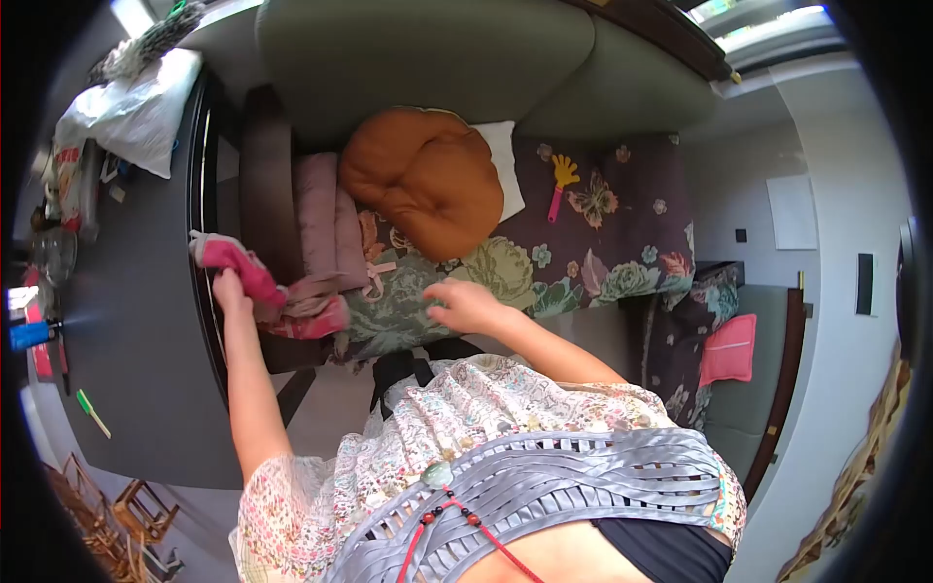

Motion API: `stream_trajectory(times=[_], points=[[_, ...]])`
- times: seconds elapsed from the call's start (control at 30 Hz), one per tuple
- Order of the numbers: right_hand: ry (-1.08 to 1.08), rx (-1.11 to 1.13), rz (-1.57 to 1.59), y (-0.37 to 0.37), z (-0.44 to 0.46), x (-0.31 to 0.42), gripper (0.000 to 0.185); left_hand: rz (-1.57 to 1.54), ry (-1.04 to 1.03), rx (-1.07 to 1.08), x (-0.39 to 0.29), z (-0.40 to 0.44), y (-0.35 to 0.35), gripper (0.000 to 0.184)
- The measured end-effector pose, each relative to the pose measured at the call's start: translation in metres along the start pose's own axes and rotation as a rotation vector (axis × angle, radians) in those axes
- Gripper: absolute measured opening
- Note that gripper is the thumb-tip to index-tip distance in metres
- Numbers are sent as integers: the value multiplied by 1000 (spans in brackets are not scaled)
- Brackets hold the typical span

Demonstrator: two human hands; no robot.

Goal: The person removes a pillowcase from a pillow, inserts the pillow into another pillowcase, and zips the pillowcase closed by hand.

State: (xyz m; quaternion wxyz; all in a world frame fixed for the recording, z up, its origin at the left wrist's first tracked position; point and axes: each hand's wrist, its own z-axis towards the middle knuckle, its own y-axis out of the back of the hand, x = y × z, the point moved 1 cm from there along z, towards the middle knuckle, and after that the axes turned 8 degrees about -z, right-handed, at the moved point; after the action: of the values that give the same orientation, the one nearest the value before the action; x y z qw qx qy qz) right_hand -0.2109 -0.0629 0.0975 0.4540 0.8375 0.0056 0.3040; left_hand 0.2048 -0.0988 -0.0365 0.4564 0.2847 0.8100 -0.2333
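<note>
My left hand (230,291) is closed around a bright pink cloth (255,280) with a pale edge, held at the dark table's side. The cloth's lower end hangs blurred in front of the sofa, so its exact kind is unclear. My right hand (469,306) is held over the front of the flowered sofa cover (603,248), its fingers loosely bent and apart, with nothing in them. Beyond it, a round brown cushion (423,180) leans on the seat. A folded dusty-pink cushion (326,219) lies against the sofa's left arm.
A yellow and pink hand-shaped clapper (559,185) lies on the cover. To the left stands a dark table (136,321) with a white plastic bag (141,107) and a green-handled brush (92,410). A pink pillow (729,348) rests on a chair at right.
</note>
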Motion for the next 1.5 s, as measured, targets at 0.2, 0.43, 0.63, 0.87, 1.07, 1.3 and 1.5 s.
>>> stream_trajectory(times=[0.2, 0.43, 0.63, 0.87, 1.07, 1.3, 1.5], points=[[-320, 39, 57, -16, -41, -76, 32, 1216, -582, 571, 119, 49, -1, 80], [-689, -20, 320, -32, -114, -154, 30, 1739, 19, 267, 49, -9, -59, 79], [-954, -249, 372, -90, -192, -223, 29, 1708, -624, 245, 56, -33, -131, 50], [-1375, -530, 864, -56, -299, -342, 18, 1373, -765, 867, 110, -134, -268, 38], [-1305, -972, 997, 19, -397, -572, 24, 1261, -764, 1133, 194, -185, -400, 38], [-1198, -977, -97, 145, -395, -798, 39, 1896, -987, 989, 326, -193, -540, 36], [-980, -645, 53, 163, -346, -822, 34, 2532, -989, 1134, 368, -156, -569, 25]])
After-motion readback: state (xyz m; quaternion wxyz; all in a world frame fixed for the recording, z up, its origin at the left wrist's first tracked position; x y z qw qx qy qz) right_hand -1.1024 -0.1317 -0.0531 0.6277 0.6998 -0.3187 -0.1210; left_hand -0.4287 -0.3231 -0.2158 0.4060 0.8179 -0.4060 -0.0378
